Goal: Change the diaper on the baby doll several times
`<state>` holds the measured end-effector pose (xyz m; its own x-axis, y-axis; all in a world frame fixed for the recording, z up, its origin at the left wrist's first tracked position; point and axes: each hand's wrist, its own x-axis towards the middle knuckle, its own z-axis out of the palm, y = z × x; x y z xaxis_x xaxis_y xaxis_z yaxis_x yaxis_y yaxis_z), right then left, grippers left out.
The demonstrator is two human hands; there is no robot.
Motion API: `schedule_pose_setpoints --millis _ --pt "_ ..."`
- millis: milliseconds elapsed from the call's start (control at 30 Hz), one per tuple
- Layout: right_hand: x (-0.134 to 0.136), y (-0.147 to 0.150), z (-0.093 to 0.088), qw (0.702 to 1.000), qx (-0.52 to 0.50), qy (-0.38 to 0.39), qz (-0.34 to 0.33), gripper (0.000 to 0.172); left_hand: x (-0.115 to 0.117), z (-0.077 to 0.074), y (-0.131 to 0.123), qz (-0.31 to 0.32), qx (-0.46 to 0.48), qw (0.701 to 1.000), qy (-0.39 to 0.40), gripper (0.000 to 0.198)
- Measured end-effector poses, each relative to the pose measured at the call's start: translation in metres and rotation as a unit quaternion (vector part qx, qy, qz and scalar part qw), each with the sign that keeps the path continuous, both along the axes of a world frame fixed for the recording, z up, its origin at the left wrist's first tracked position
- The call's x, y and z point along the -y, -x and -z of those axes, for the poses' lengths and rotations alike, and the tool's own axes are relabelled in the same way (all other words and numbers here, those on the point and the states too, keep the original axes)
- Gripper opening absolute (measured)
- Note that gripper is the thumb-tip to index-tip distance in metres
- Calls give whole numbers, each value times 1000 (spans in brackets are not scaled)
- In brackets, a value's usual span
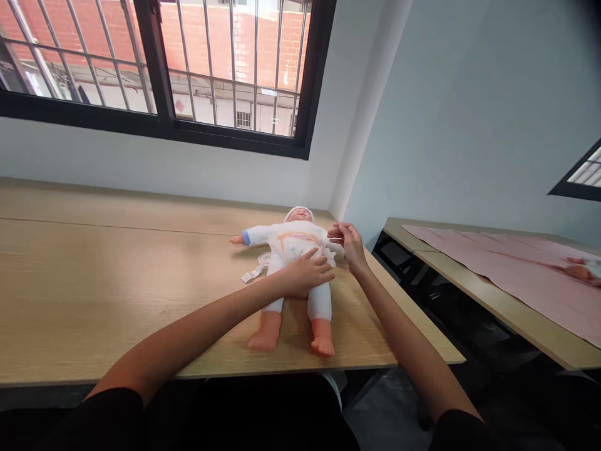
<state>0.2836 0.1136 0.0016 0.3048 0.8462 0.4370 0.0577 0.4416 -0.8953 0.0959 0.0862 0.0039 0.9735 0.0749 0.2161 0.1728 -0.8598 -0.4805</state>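
A baby doll lies on its back on a light wooden table, feet toward me. It wears a white cap and a white garment with a blue cuff and a pale orange pattern. White ties from the garment trail onto the table on the left side. My left hand lies across the doll's middle, on the garment. My right hand is at the doll's arm on the far right side, its fingers curled around the sleeve. The bare orange-pink feet show below the white legs.
A wall and a barred window stand behind the wooden table. Its right edge drops to a dark gap. Beyond lies a second table with a pink cloth, and a second doll is partly in view at the frame's edge.
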Motion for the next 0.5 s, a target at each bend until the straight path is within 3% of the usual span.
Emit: schedule_pose_setpoints --millis 100,167,300,400,500 --pt "-5 -6 4 1000 -5 16 16 38 1 1 3 -9 -9 1000 22 44" --pt "-9 -9 8 999 10 28 15 38 2 -2 6 -32 -25 998 57 59" --pt "-12 -13 15 995 88 31 -32 39 4 -19 14 -102 -63 982 143 87" --pt "-11 -12 19 986 131 51 -93 40 0 -31 15 -135 -12 975 179 82" --pt "-11 -12 20 981 138 60 -123 40 -8 -29 11 -153 79 966 193 64"
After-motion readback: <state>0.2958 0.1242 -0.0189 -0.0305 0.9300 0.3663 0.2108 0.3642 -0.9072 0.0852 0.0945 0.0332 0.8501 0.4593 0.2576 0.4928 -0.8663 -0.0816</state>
